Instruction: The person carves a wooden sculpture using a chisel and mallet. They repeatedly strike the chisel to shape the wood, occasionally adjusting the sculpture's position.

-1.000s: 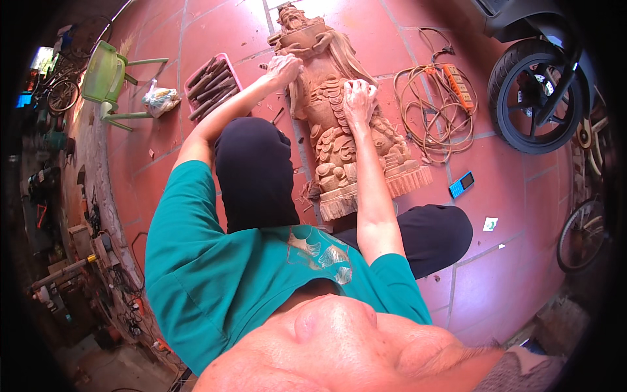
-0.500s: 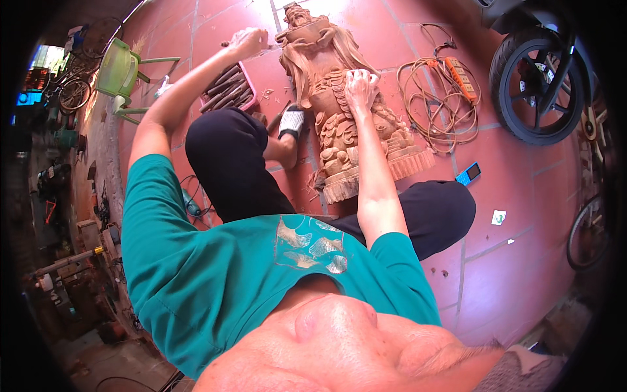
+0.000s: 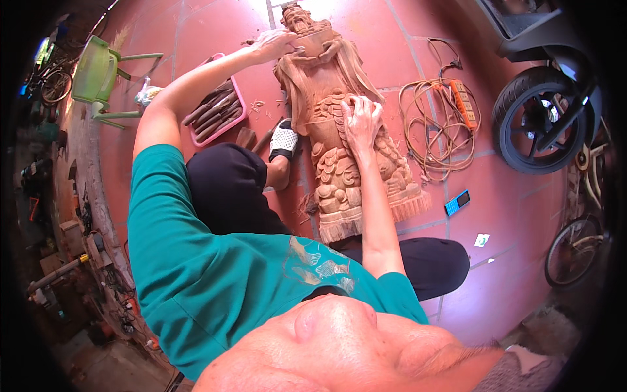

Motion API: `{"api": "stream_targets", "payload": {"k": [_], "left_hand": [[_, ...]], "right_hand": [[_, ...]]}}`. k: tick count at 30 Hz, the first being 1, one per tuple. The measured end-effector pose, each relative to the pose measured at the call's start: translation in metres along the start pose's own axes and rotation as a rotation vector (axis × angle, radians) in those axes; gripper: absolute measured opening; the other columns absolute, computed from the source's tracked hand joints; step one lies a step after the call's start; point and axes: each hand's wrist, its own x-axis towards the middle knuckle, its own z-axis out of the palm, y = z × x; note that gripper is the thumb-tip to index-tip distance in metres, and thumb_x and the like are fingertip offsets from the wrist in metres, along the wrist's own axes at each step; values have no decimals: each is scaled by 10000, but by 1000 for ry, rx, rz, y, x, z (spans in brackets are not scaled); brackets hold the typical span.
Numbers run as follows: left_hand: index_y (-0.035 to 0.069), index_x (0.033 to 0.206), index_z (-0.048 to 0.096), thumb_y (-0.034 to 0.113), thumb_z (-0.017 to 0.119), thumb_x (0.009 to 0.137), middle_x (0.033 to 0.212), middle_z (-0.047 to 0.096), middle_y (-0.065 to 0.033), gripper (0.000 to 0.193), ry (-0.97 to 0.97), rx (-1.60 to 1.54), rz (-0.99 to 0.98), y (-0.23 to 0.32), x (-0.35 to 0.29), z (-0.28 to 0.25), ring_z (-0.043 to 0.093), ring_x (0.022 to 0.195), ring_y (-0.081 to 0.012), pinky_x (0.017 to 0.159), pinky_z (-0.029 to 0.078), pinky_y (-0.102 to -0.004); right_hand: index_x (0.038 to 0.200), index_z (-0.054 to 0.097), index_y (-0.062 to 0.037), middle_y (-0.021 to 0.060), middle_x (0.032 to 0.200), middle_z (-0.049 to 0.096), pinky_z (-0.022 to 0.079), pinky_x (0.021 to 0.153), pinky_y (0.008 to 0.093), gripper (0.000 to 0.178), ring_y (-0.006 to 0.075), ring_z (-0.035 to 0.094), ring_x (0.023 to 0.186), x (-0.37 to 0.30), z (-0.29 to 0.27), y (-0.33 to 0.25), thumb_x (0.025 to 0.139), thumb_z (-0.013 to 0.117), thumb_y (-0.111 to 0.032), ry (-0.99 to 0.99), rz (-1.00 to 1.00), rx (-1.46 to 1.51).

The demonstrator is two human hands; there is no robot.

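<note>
A carved wooden statue [image 3: 326, 85] of a bearded figure lies on its back on the floor, its head away from me and its broad base near my legs. Over its upper chest, at the left side, my left hand [image 3: 273, 46] is closed around a slim tool [image 3: 248, 43]. Only a short dark end of that tool sticks out past the hand, so I cannot make out its kind. My right hand [image 3: 361, 124] lies on the carved relief at the statue's middle, fingers bent and apart, holding nothing.
Wooden-handled tools [image 3: 219, 111] fill a pink basket [image 3: 243, 104] left of the statue. To the right are an orange power strip [image 3: 462, 104] with coiled cord [image 3: 418, 140], a blue phone [image 3: 458, 202] and a motorbike wheel [image 3: 541, 121]. A green chair [image 3: 95, 72] stands far left.
My left hand has moved right, from beside the statue to over its upper chest. My right hand stays on the relief, with its fingers more spread. The whole view has shifted slightly.
</note>
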Motion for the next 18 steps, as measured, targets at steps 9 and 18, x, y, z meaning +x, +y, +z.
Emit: {"api": "stream_targets", "payload": {"k": [9,18], "left_hand": [[67,1115,667,172,600,887,1121,611,-151,260,-76,333,207,26,16,50,692,987,-320,776,581,-435],[45,845,740,104,614,825,939,710,-171,140,-144,280,62,-3,17,23,726,860,-338,717,566,-464]], "right_hand": [[1190,654,-52,101,1266,604,338,1080,510,359,376,439,1227,5,-19,-11,982,633,-344,-67,32,54],[1187,652,-36,113,1251,614,357,1074,504,359,387,440,1221,8,-16,-13,980,645,-329,-45,26,62]]}}
